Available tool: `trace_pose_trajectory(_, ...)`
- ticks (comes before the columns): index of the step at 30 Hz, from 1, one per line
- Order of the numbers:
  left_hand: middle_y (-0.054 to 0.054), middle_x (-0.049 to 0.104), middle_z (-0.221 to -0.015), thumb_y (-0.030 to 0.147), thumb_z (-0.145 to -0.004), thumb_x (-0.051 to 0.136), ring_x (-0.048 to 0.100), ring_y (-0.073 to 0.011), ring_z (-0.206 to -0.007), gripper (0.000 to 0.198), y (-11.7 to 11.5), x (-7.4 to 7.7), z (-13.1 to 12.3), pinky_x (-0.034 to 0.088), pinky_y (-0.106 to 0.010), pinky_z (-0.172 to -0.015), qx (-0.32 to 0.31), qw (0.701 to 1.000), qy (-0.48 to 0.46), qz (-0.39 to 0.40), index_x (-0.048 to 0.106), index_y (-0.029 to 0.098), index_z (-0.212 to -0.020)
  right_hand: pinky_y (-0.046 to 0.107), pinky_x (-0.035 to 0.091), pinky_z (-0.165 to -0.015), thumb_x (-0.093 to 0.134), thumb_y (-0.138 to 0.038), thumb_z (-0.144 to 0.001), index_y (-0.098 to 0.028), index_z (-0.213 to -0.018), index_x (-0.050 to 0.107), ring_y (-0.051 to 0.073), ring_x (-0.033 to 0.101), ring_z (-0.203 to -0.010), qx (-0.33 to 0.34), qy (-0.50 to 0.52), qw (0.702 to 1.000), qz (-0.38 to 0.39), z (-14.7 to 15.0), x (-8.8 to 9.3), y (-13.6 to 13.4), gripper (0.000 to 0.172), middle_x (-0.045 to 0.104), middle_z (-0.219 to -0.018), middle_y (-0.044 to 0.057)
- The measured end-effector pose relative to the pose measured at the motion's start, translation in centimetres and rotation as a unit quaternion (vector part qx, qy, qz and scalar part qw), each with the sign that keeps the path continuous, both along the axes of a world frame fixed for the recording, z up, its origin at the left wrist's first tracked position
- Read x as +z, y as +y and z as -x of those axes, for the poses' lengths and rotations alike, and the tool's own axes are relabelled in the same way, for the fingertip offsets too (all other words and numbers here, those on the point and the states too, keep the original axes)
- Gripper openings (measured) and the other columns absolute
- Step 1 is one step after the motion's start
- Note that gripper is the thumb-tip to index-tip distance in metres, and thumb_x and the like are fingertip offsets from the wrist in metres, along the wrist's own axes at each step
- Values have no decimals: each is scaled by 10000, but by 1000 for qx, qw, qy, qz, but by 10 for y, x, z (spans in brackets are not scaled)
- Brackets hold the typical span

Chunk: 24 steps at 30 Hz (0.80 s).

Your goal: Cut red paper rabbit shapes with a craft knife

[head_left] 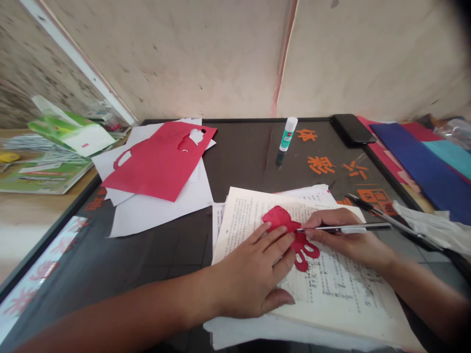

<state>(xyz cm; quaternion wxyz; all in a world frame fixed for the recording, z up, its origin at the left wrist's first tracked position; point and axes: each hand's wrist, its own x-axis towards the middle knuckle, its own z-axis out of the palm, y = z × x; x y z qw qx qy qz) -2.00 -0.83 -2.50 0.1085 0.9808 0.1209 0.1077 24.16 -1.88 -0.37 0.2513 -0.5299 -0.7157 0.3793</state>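
A red paper cut-out [307, 249] with looped, holed ends lies on a printed sheet [243, 215] atop a stack of papers. My left hand [253, 274] rests flat across the cut-out's left part, fingers stretched out and pressing it to the page. Between the thumb and fingers of my right hand [342, 235] is a slim, silver, pen-shaped craft knife [368, 226], held almost level. Its tip touches or hovers just above the middle of the cut-out; I cannot tell which. Part of the red paper is hidden beneath my left fingers.
Red paper with cut holes [158, 162] lies on white sheets [162, 215] at left. A glue stick [288, 135] stands upright near the back. A black phone [353, 130], a dark pen [390, 220] and blue paper [419, 166] are on the right. A wall [184, 59] rises behind.
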Motion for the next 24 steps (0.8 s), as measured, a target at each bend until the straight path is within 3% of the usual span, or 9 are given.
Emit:
trace_pose_trajectory(13, -269, 404, -1471, 539, -980, 428, 327, -394, -1416, 638, -3, 1, 0, 229, -550, -1178, 1, 1000, 1, 9, 454, 37, -1373, 252, 474, -595, 638, -362, -896, -210, -781, 714, 143, 607, -644, -4, 20, 999, 43, 1, 3, -1, 205, 688, -704, 8)
trace_pose_trajectory(18, -243, 462, -1420, 533, -980, 423, 395, -376, -1361, 627, -5, 2, -1, 240, -576, -1154, 10, 1000, -4, 5, 439, 67, -1399, 239, 438, -508, 642, -379, -889, -191, -772, 715, 120, 560, -545, -70, 23, 997, 14, 11, 2, -9, 233, 663, -635, 7)
trace_pose_trajectory(22, -196, 471, -1436, 538, -985, 421, 441, -351, -1306, 618, -8, 2, 0, 294, -570, -1107, 9, 999, -32, -8, 377, 156, -1470, 250, 491, -584, 666, -341, -866, -202, -791, 722, 144, 623, -631, -132, 31, 990, -43, 15, 5, -13, 168, 714, -721, 27)
trace_pose_trajectory(24, -198, 481, -1432, 515, -993, 417, 447, -353, -1297, 588, -9, 2, 0, 308, -565, -1095, 12, 998, -47, -32, 419, 135, -1441, 253, 500, -587, 665, -339, -864, -203, -786, 719, 145, 630, -628, -136, 28, 989, -50, 15, 6, -14, 166, 718, -722, 28)
